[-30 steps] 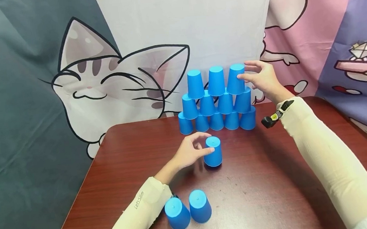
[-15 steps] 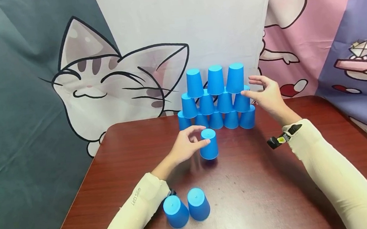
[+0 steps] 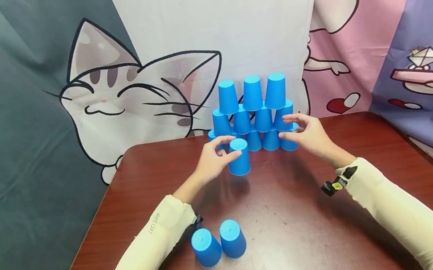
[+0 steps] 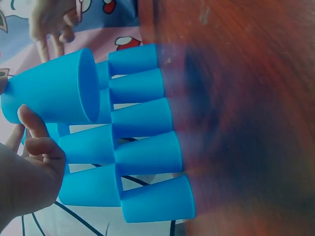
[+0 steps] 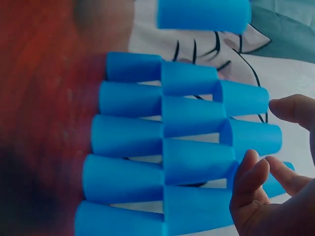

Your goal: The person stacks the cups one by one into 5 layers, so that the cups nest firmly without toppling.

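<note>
My left hand [image 3: 211, 160] pinches an upside-down blue cup [image 3: 240, 161] between thumb and fingers. That cup is raised above the table, in front of the stack; the left wrist view shows the same cup [image 4: 49, 91] from the side. Behind it stands a three-row stack of blue cups [image 3: 252, 93], with three cups along its top row. To the right of the stack, my right hand [image 3: 310, 137] hovers with fingers extended and thumb apart, holding nothing. In the right wrist view, the right hand [image 5: 275, 191] appears in front of the stacked cups [image 5: 197, 157].
Two more blue cups, one on the left [image 3: 206, 250] and one on the right [image 3: 233, 240], stand upside down side by side near my left forearm. The brown table [image 3: 296, 231] ends at a cartoon-cat cloth [image 3: 105, 119] behind the stack.
My right hand has let go of the top-right cup and moved down beside the stack. My left hand has lifted its cup off the table, moving it up and slightly left.
</note>
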A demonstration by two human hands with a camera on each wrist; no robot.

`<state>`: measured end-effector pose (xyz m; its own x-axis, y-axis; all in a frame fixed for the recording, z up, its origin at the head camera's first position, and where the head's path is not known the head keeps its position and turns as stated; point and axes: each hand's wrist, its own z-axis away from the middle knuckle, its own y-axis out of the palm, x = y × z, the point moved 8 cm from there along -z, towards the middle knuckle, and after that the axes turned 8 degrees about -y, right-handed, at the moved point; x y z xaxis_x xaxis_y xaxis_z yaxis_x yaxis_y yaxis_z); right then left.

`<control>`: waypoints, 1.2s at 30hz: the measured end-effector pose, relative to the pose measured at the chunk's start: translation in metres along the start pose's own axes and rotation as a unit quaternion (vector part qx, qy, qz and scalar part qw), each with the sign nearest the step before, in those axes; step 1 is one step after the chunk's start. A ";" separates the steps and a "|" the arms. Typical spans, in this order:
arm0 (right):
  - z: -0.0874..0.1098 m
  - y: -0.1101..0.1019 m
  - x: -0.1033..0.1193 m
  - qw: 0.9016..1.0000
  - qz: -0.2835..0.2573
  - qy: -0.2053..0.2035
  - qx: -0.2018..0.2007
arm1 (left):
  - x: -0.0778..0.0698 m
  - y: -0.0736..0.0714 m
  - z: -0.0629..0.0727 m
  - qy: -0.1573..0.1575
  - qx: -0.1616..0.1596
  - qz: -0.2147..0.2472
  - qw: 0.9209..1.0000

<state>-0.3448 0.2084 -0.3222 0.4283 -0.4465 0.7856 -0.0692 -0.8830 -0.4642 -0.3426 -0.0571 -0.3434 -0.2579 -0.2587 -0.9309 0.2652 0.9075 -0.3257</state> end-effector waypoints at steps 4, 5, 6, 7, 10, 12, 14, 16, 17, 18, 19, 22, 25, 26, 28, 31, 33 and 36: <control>0.016 0.015 -0.005 0.999 -0.027 0.005 0.021 | -0.006 -0.003 -0.005 -0.004 -0.008 0.008 1.000; 0.020 0.019 -0.006 0.999 -0.033 0.010 0.027 | -0.007 -0.003 -0.006 -0.003 -0.011 0.011 1.000; 0.024 0.023 -0.007 0.999 -0.039 0.012 0.034 | -0.009 -0.004 -0.007 -0.003 -0.015 0.012 1.000; 0.029 0.027 -0.008 0.998 -0.045 0.016 0.042 | -0.010 -0.005 -0.008 -0.004 -0.018 0.014 1.000; 0.040 0.038 -0.011 0.996 -0.059 0.026 0.057 | -0.015 -0.007 -0.011 -0.006 -0.024 0.023 0.999; 0.046 0.044 -0.013 0.995 -0.071 0.031 0.064 | -0.019 -0.009 -0.014 -0.008 -0.029 0.027 0.999; 0.053 0.050 -0.017 0.994 -0.080 0.034 0.070 | -0.025 -0.012 -0.016 -0.007 -0.034 0.034 0.999; 0.058 0.056 -0.020 0.993 -0.087 0.040 0.076 | -0.031 -0.016 -0.019 -0.005 -0.041 0.037 0.998; 0.061 0.058 -0.022 0.992 -0.088 0.044 0.077 | -0.034 -0.017 -0.020 -0.004 -0.045 0.036 0.998; 0.063 0.060 -0.024 0.992 -0.090 0.047 0.079 | -0.037 -0.019 -0.022 -0.003 -0.047 0.035 0.998; 0.065 0.062 -0.025 0.991 -0.092 0.049 0.079 | -0.040 -0.020 -0.023 -0.003 -0.050 0.031 0.998; 0.070 0.069 -0.029 0.989 -0.101 0.055 0.088 | -0.046 -0.024 -0.028 -0.005 -0.061 0.018 0.998; 0.073 0.076 -0.032 0.987 -0.110 0.059 0.099 | -0.051 -0.028 -0.033 -0.002 -0.070 0.011 0.998; 0.074 0.078 -0.034 0.987 -0.111 0.058 0.104 | -0.053 -0.029 -0.035 0.001 -0.072 0.010 0.997; 0.075 0.081 -0.036 0.986 -0.114 0.058 0.110 | -0.057 -0.031 -0.040 0.010 -0.074 0.007 0.997; 0.076 0.084 -0.038 0.985 -0.116 0.054 0.120 | -0.065 -0.033 -0.048 0.019 -0.074 0.001 0.997; 0.076 0.085 -0.038 0.984 -0.115 0.054 0.124 | -0.071 -0.037 -0.052 0.020 -0.079 0.002 0.997; 0.076 0.086 -0.038 0.983 -0.116 0.053 0.129 | -0.080 -0.042 -0.058 0.018 -0.088 0.009 0.996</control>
<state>-0.2982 0.1607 -0.4230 0.3089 -0.2628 0.9141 0.2556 -0.9028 -0.3459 -0.3870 -0.0558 -0.2457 -0.2884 -0.2321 -0.9289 0.1035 0.9569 -0.2712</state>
